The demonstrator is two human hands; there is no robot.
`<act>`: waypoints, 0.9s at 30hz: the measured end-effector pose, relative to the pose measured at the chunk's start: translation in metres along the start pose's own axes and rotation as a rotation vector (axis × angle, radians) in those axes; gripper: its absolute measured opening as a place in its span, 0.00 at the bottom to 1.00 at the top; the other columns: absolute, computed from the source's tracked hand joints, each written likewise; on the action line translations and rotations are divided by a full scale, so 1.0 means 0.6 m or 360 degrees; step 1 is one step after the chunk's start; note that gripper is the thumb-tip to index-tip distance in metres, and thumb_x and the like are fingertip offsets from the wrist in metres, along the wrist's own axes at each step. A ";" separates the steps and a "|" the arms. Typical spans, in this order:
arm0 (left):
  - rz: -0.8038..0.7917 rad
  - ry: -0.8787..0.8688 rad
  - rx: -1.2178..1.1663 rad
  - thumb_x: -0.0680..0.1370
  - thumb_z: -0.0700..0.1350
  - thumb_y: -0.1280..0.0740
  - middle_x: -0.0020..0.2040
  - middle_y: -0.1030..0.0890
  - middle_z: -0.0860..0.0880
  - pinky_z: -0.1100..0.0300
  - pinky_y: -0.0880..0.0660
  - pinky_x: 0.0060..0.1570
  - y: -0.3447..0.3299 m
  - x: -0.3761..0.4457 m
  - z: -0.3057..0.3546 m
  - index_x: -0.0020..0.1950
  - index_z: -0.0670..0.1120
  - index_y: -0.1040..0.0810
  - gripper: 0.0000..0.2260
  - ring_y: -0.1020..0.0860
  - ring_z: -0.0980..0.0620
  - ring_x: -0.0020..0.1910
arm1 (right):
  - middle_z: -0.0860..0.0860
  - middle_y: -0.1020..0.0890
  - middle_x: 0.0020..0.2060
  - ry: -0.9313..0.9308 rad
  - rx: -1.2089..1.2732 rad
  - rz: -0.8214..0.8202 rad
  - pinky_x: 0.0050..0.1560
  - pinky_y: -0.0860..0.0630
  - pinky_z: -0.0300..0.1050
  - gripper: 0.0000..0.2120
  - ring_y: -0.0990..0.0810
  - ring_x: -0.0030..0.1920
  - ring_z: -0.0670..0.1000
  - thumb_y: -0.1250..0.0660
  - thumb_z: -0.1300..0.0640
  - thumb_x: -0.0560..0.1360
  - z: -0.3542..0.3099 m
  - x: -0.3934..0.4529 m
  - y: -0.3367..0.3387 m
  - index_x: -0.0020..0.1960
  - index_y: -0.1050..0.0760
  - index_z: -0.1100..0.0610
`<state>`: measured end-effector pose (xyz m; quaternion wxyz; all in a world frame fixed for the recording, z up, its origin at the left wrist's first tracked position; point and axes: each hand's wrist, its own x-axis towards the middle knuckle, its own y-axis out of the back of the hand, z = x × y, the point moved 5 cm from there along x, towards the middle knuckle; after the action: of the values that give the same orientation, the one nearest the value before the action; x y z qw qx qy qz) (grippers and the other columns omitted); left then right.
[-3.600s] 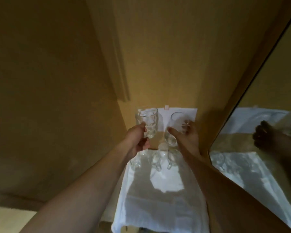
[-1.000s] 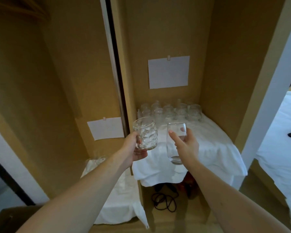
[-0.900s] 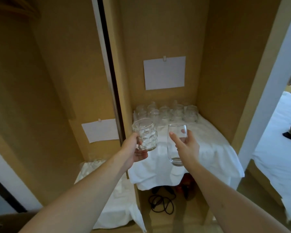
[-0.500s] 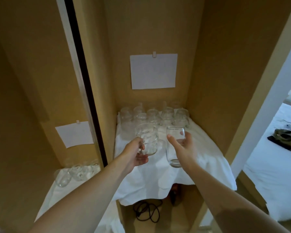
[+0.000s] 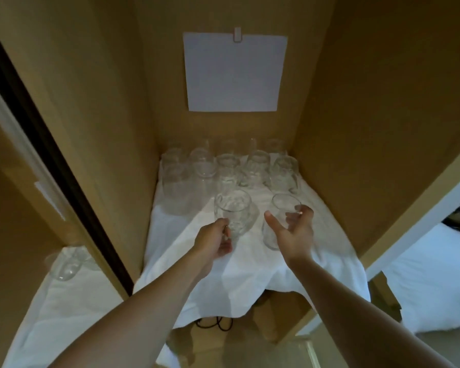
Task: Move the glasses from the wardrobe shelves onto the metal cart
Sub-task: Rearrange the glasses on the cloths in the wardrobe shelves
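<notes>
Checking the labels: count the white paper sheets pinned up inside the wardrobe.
2. One paper sheet hangs clipped on the back wall above the glasses; a second sheet shows edge-on at the left compartment. Others may be out of view.

Single view, head-worn wide-angle camera. It looks forward and steeply down into an open wardrobe compartment from just outside its front edge, near enough that both forearms enter from the bottom of the frame and reach toward the centre. The cloth-covered shelf (image 5: 250, 266) fills the middle; the back wall with a clipped paper sheet (image 5: 234, 73) lies straight ahead. Wide-angle distortion splays the side walls outward. At left, a lower shelf (image 5: 64, 309) in the neighbouring compartment shows; at right, a bed (image 5: 436, 282). No second view overlaps.
</notes>
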<state>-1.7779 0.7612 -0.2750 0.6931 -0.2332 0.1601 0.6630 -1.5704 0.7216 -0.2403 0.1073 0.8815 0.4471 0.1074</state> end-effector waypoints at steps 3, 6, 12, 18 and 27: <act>0.0006 -0.0090 -0.0014 0.80 0.49 0.33 0.34 0.23 0.46 0.52 0.20 0.48 -0.016 0.029 -0.001 0.34 0.44 0.25 0.17 0.23 0.47 0.37 | 0.54 0.24 0.62 0.0039 -0.0005 -0.0009 0.56 0.30 0.38 0.39 0.24 0.65 0.52 0.22 0.44 0.70 0.019 0.026 -0.007 0.71 0.38 0.54; 0.0052 -0.0144 -0.0057 0.78 0.50 0.30 0.33 0.22 0.45 0.52 0.20 0.45 -0.023 0.045 -0.003 0.32 0.45 0.24 0.16 0.23 0.47 0.34 | 0.52 0.25 0.63 0.0156 -0.0097 -0.0087 0.59 0.27 0.40 0.42 0.24 0.65 0.52 0.23 0.38 0.69 0.033 0.032 -0.025 0.73 0.39 0.52; 0.0056 -0.0257 -0.0068 0.77 0.50 0.30 0.32 0.21 0.45 0.52 0.21 0.41 -0.021 0.053 -0.012 0.33 0.44 0.21 0.15 0.23 0.46 0.34 | 0.52 0.26 0.65 0.0177 -0.0158 -0.0093 0.66 0.25 0.51 0.43 0.23 0.64 0.52 0.20 0.48 0.69 0.072 0.030 -0.037 0.74 0.42 0.52; 0.0076 -0.0275 -0.0151 0.76 0.52 0.28 0.33 0.19 0.46 0.50 0.21 0.43 -0.019 0.054 -0.027 0.29 0.48 0.20 0.16 0.22 0.47 0.34 | 0.53 0.23 0.65 0.0098 -0.0268 -0.0181 0.61 0.26 0.45 0.44 0.23 0.65 0.53 0.18 0.53 0.67 0.096 0.018 -0.035 0.74 0.41 0.53; -0.0258 -0.0259 -0.0349 0.71 0.56 0.25 0.46 0.15 0.38 0.51 0.20 0.59 0.013 0.061 -0.041 0.48 0.35 0.16 0.23 0.16 0.40 0.54 | 0.52 0.24 0.67 0.0038 -0.0157 -0.0186 0.66 0.26 0.51 0.42 0.24 0.67 0.51 0.19 0.54 0.69 0.103 0.022 -0.034 0.74 0.41 0.50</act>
<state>-1.7812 0.7793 -0.3160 0.7253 -0.2652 0.0108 0.6352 -1.5607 0.7383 -0.3040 0.1513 0.8462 0.4932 0.1334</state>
